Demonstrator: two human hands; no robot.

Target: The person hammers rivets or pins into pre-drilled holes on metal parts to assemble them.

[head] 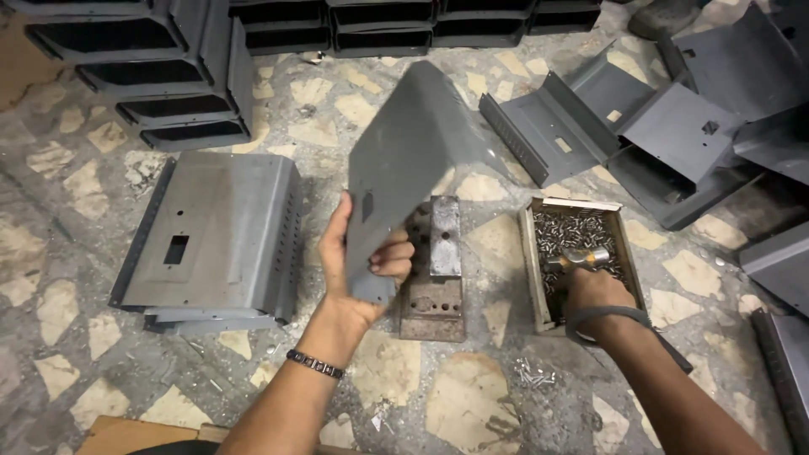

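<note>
Left hand (354, 265): fingers closed around the lower edge of a bent grey sheet-metal panel (413, 160), which it holds tilted in the air above the floor (472, 404), thumb on the near face, fingertips wrapped over the far one.

Right hand (594, 295): fingers curled shut on the handle of a hammer (581, 259), whose steel head lies over a shallow cardboard box (533, 253) of small silvery fasteners.

Between the hands: a rusty perforated steel block (434, 291) on the floor, partly behind the held panel.

Left of it: a grey punched metal housing (215, 240), lying flat.

Far side: stacked dark channel sections (160, 76); at right, loose grey folded panels (640, 135).

Near the box: a few spilled fasteners (533, 377).
</note>
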